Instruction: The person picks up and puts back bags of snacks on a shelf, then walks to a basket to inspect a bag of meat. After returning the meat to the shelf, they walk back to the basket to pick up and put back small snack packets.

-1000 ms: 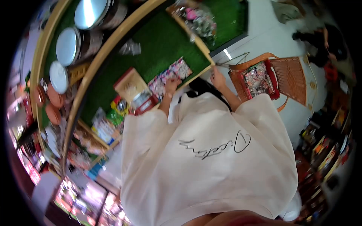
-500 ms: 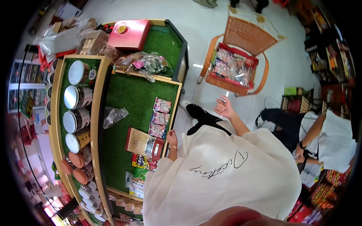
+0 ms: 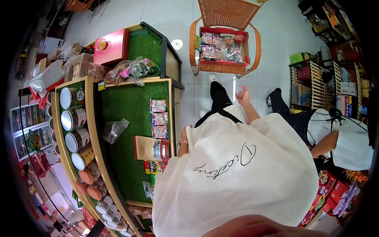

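Note:
My right hand point(image 3: 242, 95) is raised over the floor in front of the shirt, with thumb and fingers apart and nothing in it. Beside the wooden edge of the green-lined display, my left hand point(image 3: 184, 135) hangs low; its fingers are mostly hidden. Nearest to it on the green surface are a brown and red pouch point(image 3: 145, 148) and small pink packets point(image 3: 159, 119) in a column. A wicker chair point(image 3: 227, 14) stands ahead, a red box point(image 3: 204, 63) of wrapped packets on its seat.
Lidded jars point(image 3: 74, 119) line the left shelf. A clear bag point(image 3: 114, 131) lies on the green display point(image 3: 130, 106), with a pink box point(image 3: 110, 46) at its far end. Another person point(image 3: 327, 146) is at the right, near slatted racks point(image 3: 318, 85).
The view has turned and moved toward the chair, which now appears higher and further left. My right hand is higher in view; my left hand shows less beside the display edge.

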Available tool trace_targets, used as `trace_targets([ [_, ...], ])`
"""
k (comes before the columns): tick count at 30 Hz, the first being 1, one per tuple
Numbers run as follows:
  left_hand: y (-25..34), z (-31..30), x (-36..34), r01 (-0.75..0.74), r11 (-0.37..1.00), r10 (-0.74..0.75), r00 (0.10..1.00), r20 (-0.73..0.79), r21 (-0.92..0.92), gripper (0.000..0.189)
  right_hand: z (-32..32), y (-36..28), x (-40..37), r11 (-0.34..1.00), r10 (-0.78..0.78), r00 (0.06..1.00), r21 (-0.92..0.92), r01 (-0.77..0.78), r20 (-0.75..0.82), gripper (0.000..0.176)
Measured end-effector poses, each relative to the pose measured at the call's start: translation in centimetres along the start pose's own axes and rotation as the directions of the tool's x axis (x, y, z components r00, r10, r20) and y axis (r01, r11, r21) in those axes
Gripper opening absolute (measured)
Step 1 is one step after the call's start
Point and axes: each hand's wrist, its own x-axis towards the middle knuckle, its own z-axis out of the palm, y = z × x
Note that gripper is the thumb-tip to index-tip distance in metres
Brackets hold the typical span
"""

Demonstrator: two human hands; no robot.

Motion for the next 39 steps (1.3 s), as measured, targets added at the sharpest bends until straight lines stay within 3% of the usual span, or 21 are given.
trace_targets([
  [2,0.3,-0.4,0.0,0.028,0.999,-0.026,0.999,-0.03,0.045,0.029,-0.4,1.9,-1.0,0.993,0.075,0.989,-0.078,-0.085,-0.126,0.025],
  [3,0.5,-0.5,0.3,0.038,0.997,-0.035,0.998,-0.045,0.065,0.029,-0.7,1.8,-1.4,0.982,0.16,0.983,-0.086,-0.168,-0.09,0.023],
  [6,1.2,-0.7,1.3,0.069,0.991,-0.059,0.994,-0.09,0.118,0.031,-0.8,0.3,1.2,0.977,0.102,0.987,-0.176,-0.122,-0.121,0.026],
  [8,1.9,-0.9,1.1,0.1,0.979,-0.082,0.991,-0.108,0.176,0.032,-1.0,-0.9,3.4,0.983,0.1,0.986,-0.141,-0.119,-0.135,0.029],
  [12,7.7,0.0,0.6,0.095,0.938,-0.065,0.993,-0.1,0.334,0.031,-0.3,-2.3,5.2,0.979,0.125,0.987,-0.147,-0.14,-0.105,0.029],
  [13,9.4,0.6,1.0,0.147,0.917,-0.119,0.988,-0.098,0.37,0.031,0.5,-2.8,5.4,0.978,0.126,0.984,-0.151,-0.144,-0.124,0.028],
  [16,10.9,2.1,3.3,0.165,0.908,-0.13,0.985,-0.117,0.386,0.03,1.1,-3.8,7.4,0.956,0.16,0.973,-0.219,-0.194,-0.167,0.025],
  [18,11.8,3.0,5.2,0.076,0.95,-0.064,0.997,-0.05,0.303,0.03,1.6,-3.6,10.1,0.919,0.168,0.958,-0.315,-0.238,-0.233,0.023],
  [19,12.5,3.7,7.3,0.023,0.966,-0.017,1.0,-0.025,0.256,0.03,1.5,-3.8,11.6,0.875,0.227,0.957,-0.392,-0.283,-0.183,0.023],
  [21,16.7,5.7,9.6,0.202,0.979,-0.202,0.979,0.007,0.036,0.029,3.8,-5.1,12.6,0.787,0.231,0.961,-0.551,-0.278,-0.155,0.022],
  [23,21.3,7.2,11.8,0.208,0.977,-0.209,0.977,0.031,0.05,0.031,5.7,-6.3,13.6,0.682,0.251,0.959,-0.679,-0.271,-0.131,0.022],
  [25,24.2,8.9,15.6,0.245,0.964,-0.249,0.968,0.027,0.106,0.032,8.4,-6.8,16.2,0.683,0.241,0.96,-0.679,-0.27,-0.139,0.022],
  [26,24.5,9.5,18.1,0.187,0.968,-0.195,0.98,0.034,0.166,0.032,9.7,-6.8,17.4,0.683,0.237,0.96,-0.677,-0.274,-0.149,0.022],
  [28,25.6,11.2,22.1,0.127,0.965,-0.146,0.987,0.067,0.229,0.033,12.7,-6.6,19.3,0.771,0.259,0.964,-0.588,-0.245,-0.062,0.022],
  [30,28.9,13.3,25.5,0.092,0.953,-0.117,0.991,0.071,0.29,0.032,15.1,-6.5,21.3,0.735,0.34,0.94,-0.635,-0.24,0.038,0.034],
  [33,34.1,16.6,29.4,0.031,0.911,-0.053,0.998,0.041,0.411,0.031,19.6,-6.2,23.7,0.622,0.303,0.953,-0.757,-0.201,-0.005,0.041],
  [36,36.8,19.3,32.6,0.022,0.965,-0.027,1.0,0.014,0.263,0.029,18.4,-0.6,30.7,0.558,-0.04,0.994,-0.823,0.109,0.105,0.047],
  [38,35.7,20.2,34.8,0.02,0.927,-0.023,1.0,0.005,0.375,0.034,17.0,3.5,35.0,0.547,-0.199,0.969,-0.803,0.235,0.148,0.051],
  [39,34.8,20.4,36.5,0.008,0.903,-0.011,1.0,0.005,0.429,0.039,17.5,3.9,35.9,0.576,-0.183,0.972,-0.786,0.225,0.145,0.053],
])
